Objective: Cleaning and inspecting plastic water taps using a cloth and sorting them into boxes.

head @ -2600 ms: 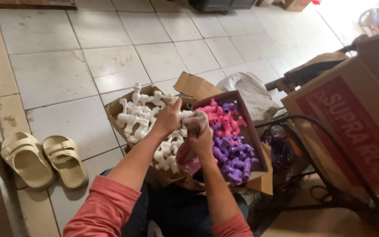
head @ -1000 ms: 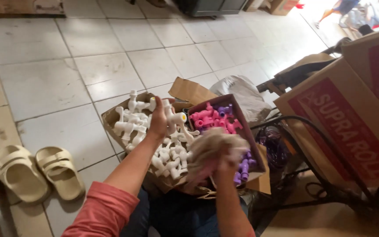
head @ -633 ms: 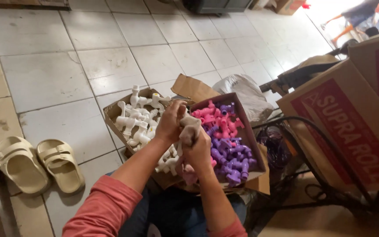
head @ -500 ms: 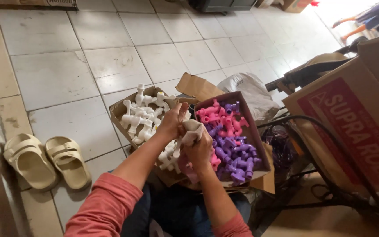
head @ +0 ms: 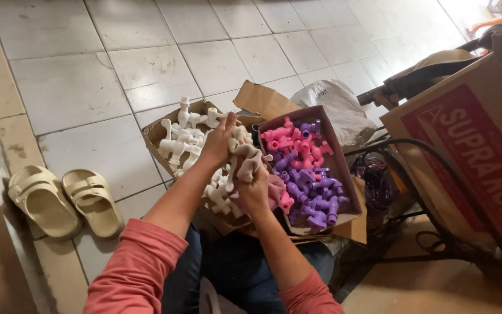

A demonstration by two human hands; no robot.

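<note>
a cluster of white plastic fittings (head: 244, 156) is held over the seam between two cardboard boxes on the floor. the left hand (head: 219, 141) is closed on its upper end, the grip pressed around it; the right hand (head: 254, 189) is clamped on the lower end. the white fittings box (head: 159, 132) lies to the left, the pink and purple fittings box (head: 347, 189) to the right. a pair of beige sandals (head: 62, 199) is seen on the tiles, well apart.
</note>
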